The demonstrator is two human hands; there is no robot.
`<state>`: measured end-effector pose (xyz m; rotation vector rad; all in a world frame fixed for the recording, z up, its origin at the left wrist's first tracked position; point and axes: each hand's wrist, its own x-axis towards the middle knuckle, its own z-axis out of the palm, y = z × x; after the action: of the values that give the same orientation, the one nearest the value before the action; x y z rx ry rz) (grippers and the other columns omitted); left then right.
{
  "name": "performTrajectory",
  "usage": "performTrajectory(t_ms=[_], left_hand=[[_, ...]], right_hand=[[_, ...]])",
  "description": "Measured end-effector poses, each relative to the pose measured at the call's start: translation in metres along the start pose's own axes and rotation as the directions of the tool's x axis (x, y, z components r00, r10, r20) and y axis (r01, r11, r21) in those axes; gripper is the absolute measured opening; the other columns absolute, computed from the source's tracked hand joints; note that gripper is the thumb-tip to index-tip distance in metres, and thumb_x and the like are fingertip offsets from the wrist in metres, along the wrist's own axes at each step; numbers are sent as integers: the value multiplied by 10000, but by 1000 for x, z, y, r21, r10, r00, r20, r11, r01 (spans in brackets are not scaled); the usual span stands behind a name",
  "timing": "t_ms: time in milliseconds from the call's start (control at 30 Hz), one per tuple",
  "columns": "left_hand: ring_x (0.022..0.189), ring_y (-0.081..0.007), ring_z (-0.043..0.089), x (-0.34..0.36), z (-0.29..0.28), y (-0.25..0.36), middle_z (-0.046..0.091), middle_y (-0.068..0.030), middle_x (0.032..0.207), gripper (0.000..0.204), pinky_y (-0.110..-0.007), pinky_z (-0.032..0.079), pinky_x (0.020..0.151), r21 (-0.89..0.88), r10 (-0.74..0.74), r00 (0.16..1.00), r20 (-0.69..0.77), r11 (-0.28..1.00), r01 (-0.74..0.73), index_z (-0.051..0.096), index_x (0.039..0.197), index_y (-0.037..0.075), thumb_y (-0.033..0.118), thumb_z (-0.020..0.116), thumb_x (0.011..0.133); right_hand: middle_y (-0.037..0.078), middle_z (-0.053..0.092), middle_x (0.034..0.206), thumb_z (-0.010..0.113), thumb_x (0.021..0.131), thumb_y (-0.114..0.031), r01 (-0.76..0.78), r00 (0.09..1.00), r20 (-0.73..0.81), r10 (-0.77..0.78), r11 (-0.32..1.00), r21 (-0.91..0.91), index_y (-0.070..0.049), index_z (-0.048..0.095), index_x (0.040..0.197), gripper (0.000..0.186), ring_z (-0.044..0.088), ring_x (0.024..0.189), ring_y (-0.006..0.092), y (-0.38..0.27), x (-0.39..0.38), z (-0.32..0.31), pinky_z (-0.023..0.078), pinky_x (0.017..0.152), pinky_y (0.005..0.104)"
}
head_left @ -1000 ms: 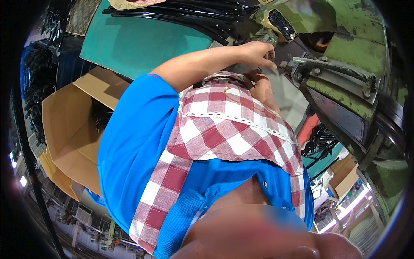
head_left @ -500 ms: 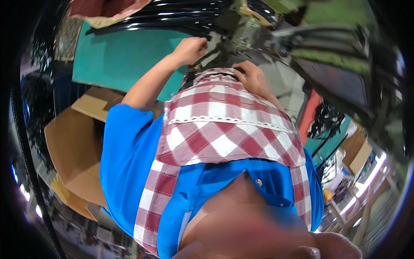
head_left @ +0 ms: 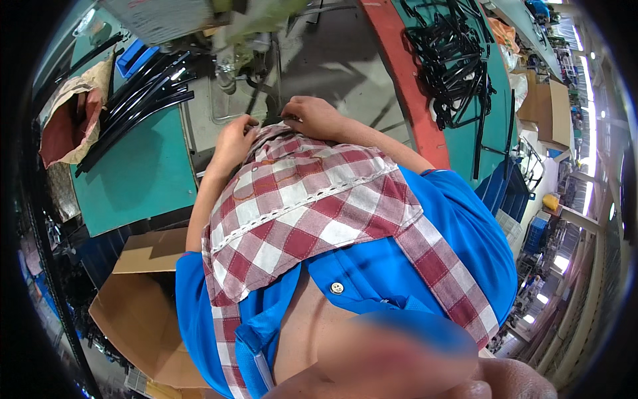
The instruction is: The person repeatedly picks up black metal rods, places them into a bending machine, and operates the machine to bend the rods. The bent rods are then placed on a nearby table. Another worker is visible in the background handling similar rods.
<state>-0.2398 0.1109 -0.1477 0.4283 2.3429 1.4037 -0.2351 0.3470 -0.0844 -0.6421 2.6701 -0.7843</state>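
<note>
My left hand (head_left: pixel 234 141) and my right hand (head_left: pixel 315 120) are close together in front of my waist, beyond the lower part of my red and white checked apron (head_left: pixel 306 193). The left fingers are bent inward, with their tips at the apron's far edge. On the right, the fingers curl toward the thumb beside the same edge. What either hand holds, if anything, does not show. Just past them stands a machine with a metal part (head_left: pixel 226 76) pointing down. Long glossy black strips (head_left: pixel 136 93) lie on the green table (head_left: pixel 139 179) to the left.
A sack with a red inside (head_left: pixel 76 123) and a blue tray (head_left: pixel 136 58) are at the far left. An open cardboard box (head_left: pixel 136 326) stands near my left elbow. A red table edge (head_left: pixel 405 86) and a tangled pile of black frames (head_left: pixel 455 73) are on the right.
The view has swung toward the right. My left hand, earlier held out over the green table's edge, has come in near my right hand. The black frames now show fully.
</note>
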Motion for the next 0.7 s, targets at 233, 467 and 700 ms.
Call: performTrajectory(t_ms=[233, 467, 700], left_hand=[[829, -327, 651, -39, 31, -5, 663, -177, 908, 209, -394, 503, 734, -53, -71, 996, 62, 996, 75, 628, 998, 14, 151, 634, 840], [894, -334, 646, -95, 33, -28, 665, -175, 962, 227, -382, 499, 782, -108, -334, 941, 51, 935, 338, 623, 1012, 14, 184, 630, 862], [892, -338, 637, -130, 42, -21, 659, -171, 954, 213, -389, 491, 780, -66, -343, 939, -22, 938, 341, 621, 990, 13, 192, 632, 874]], right_hand=[[127, 617, 928, 619, 824, -228, -70, 997, 33, 71, 997, -34, -75, 667, 925, 190, 608, 916, 332, 32, -14, 24, 499, 780, 436], [120, 619, 930, 660, 799, -240, -100, 995, 9, 100, 994, 45, -91, 665, 919, 191, 607, 918, 330, 45, -13, 53, 503, 783, 438], [60, 608, 1070, 689, 756, -202, -405, 806, -591, 37, 763, -505, -184, 667, 1014, 260, 537, 1058, 295, 121, -48, -57, 445, 865, 432]])
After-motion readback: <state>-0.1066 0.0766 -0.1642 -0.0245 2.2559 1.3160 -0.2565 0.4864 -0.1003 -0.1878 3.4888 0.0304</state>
